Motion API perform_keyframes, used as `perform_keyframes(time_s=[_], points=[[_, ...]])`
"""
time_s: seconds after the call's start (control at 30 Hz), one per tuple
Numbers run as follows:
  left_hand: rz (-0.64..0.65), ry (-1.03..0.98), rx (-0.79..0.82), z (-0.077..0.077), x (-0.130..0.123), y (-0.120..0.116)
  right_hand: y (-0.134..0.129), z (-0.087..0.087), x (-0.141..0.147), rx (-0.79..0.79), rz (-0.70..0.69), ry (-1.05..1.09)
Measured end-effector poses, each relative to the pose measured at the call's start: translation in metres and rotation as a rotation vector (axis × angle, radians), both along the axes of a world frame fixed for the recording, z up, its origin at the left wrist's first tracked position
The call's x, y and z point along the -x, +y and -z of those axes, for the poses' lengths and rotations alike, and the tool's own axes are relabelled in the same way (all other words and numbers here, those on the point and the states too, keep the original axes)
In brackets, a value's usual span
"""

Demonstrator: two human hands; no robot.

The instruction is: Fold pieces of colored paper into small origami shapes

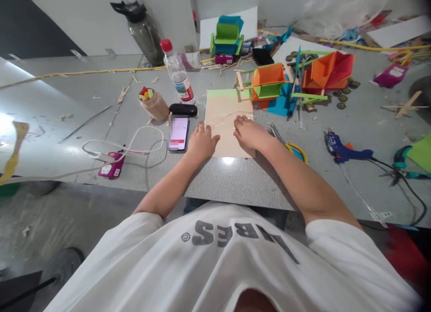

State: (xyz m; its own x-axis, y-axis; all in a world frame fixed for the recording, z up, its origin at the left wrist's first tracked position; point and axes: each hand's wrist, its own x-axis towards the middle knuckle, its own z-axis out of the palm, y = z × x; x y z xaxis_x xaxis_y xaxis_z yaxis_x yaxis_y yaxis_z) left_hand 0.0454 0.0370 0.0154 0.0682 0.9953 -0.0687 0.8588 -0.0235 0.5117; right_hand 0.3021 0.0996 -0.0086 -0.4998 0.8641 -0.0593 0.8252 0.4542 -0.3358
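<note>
- A pale peach sheet (225, 107) was laid flat on the grey table (232, 179), straight in front of the body, with a green strip shown along its far edge.
- The left hand (202, 141) was placed over the sheet's left edge; its thumb was held well apart from the fingers, and nothing was gripped.
- The right hand (251, 132) was laid across the sheet's right part, its fingers kept close together and unclamped; how hard they were pressed could not be told.
- Bare sheet was left between the two hands, which were not touching.
- A phone (178, 134) was set just beside the left hand, with a black case (183, 109) placed beyond it.
- A red-capped bottle (182, 81) and a cup (155, 106) filled with coloured pieces were stood farther off.
- Yellow-handled scissors (296, 151) were partly hidden by the right forearm, and a blue glue gun (346, 148) was laid farther right.
- An orange-and-green model (269, 76) was seen near the sheet's far right corner, with an orange-red model (332, 72) placed to its right.
</note>
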Motion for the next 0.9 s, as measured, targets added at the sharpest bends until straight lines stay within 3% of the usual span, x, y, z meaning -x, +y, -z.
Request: perform_keyframes(time_s=[0.1,0.27,0.4,0.5,0.6,0.7,0.8,0.9], points=[[-0.154,-0.284,-0.018,-0.004,-0.001,0.012,-0.001,-0.004,-0.003,0.011,0.0,0.015],[-0.346,-0.522,0.024,-0.007,0.012,0.036,-0.002,-0.012,-0.006,0.039,-0.005,0.044],[-0.353,-0.685,0.18,-0.015,0.012,0.046,-0.003,-0.02,-0.008,0.08,-0.03,0.081],[-0.346,-0.696,0.2,-0.03,0.007,0.058,-0.003,-0.024,-0.009,0.121,-0.042,0.115],[-0.341,-0.649,0.131,-0.054,0.009,0.072,0.001,-0.025,-0.007,0.156,-0.054,0.155],[-0.308,-0.546,-0.012,-0.091,0.023,0.08,0.005,-0.025,-0.004,0.178,-0.092,0.217],[-0.156,-0.247,-0.295,-0.133,0.03,0.073,0.005,-0.026,-0.001,0.185,-0.159,0.329],[-0.13,-0.061,-0.414,-0.161,0.01,0.051,0.0,-0.029,0.007,0.271,-0.208,0.692]])
